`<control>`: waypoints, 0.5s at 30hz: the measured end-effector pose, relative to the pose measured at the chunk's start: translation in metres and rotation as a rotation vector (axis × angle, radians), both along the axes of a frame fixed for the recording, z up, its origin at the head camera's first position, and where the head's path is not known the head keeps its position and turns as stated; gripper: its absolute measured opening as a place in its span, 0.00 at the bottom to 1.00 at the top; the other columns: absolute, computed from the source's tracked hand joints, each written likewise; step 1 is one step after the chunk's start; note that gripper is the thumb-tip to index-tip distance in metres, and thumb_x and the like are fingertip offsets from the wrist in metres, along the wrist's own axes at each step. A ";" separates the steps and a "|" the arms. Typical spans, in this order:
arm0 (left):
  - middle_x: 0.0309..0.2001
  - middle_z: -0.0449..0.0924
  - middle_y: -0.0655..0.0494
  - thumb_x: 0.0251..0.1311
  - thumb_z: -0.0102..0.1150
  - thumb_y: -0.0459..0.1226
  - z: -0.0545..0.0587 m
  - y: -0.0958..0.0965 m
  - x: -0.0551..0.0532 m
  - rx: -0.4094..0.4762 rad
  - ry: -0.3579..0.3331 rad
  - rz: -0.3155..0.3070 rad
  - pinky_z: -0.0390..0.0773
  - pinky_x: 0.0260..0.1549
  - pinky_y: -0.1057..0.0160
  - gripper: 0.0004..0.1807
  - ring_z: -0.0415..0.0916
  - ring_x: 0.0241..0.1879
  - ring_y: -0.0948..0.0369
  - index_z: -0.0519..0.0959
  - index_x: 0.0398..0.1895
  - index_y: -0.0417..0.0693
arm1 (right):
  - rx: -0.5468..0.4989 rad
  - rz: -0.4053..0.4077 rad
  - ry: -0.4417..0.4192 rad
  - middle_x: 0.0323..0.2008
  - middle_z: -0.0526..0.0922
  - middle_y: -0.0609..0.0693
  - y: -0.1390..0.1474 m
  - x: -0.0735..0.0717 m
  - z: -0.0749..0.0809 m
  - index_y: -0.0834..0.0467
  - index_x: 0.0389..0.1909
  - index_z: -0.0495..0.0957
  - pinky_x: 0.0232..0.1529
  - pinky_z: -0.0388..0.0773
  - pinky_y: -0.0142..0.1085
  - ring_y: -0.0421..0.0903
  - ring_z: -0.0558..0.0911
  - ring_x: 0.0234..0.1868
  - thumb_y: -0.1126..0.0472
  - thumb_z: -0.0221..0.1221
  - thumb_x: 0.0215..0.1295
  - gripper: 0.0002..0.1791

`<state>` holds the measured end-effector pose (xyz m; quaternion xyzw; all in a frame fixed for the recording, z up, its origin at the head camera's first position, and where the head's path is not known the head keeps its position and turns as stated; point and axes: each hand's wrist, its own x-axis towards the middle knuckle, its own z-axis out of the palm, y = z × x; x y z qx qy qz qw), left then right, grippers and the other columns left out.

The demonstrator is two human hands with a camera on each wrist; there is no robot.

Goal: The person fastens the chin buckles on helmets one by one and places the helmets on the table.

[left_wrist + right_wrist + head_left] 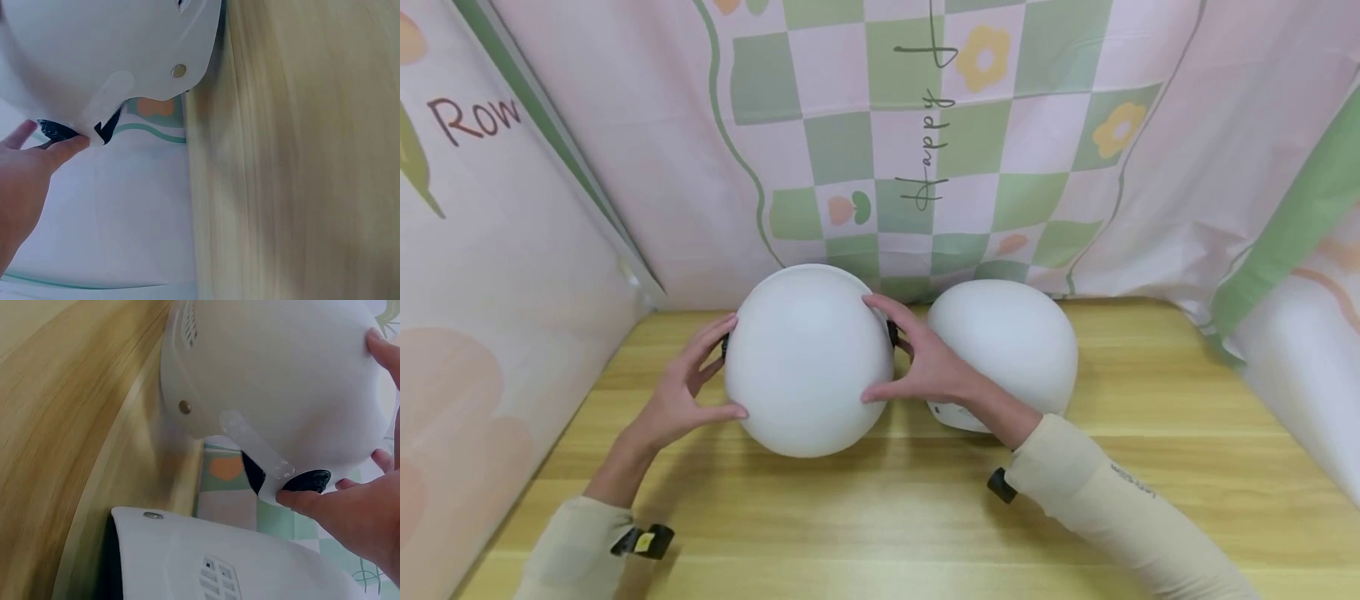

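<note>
Between both hands a round white helmet (808, 358) is held by its two sides, dome toward the head camera. My left hand (681, 392) grips its left side, thumb toward me and fingers farther back. My right hand (928, 362) grips the opposite side in the same spread way. Both wrist views show black ear parts (309, 481) by the fingers and a rivet (179, 70) near the shell's lower edge. That edge is close to the tabletop. The helmet's inside is hidden.
A second white helmet (1000, 333) rests on the wooden table (880, 508) just right, partly behind my right forearm; its vent grille (219, 578) shows in the right wrist view. A patterned curtain (910, 142) hangs behind the table, with a printed panel (512, 250) at left.
</note>
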<state>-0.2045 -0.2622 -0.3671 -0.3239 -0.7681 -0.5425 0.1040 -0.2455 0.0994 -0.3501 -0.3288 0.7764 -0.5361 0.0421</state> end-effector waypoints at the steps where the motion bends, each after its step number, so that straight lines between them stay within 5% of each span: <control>1: 0.79 0.54 0.42 0.33 0.78 0.15 0.000 0.000 0.000 0.001 -0.003 0.000 0.67 0.65 0.71 0.61 0.55 0.77 0.62 0.61 0.79 0.37 | 0.004 0.004 0.002 0.82 0.52 0.52 0.000 0.000 0.000 0.49 0.82 0.56 0.73 0.60 0.63 0.55 0.53 0.81 0.58 0.83 0.46 0.63; 9: 0.79 0.52 0.36 0.37 0.76 0.14 -0.002 0.000 -0.001 0.016 -0.020 -0.007 0.66 0.66 0.71 0.56 0.55 0.77 0.62 0.63 0.76 0.35 | -0.015 0.000 0.023 0.81 0.54 0.52 -0.002 -0.001 -0.001 0.51 0.79 0.59 0.71 0.62 0.63 0.54 0.54 0.80 0.64 0.81 0.46 0.59; 15: 0.78 0.59 0.47 0.41 0.74 0.15 -0.005 0.001 -0.005 0.026 -0.028 -0.009 0.68 0.65 0.71 0.54 0.57 0.76 0.63 0.63 0.76 0.35 | -0.022 -0.027 0.012 0.80 0.56 0.53 -0.003 -0.002 -0.001 0.52 0.79 0.61 0.71 0.62 0.65 0.56 0.54 0.80 0.65 0.79 0.49 0.55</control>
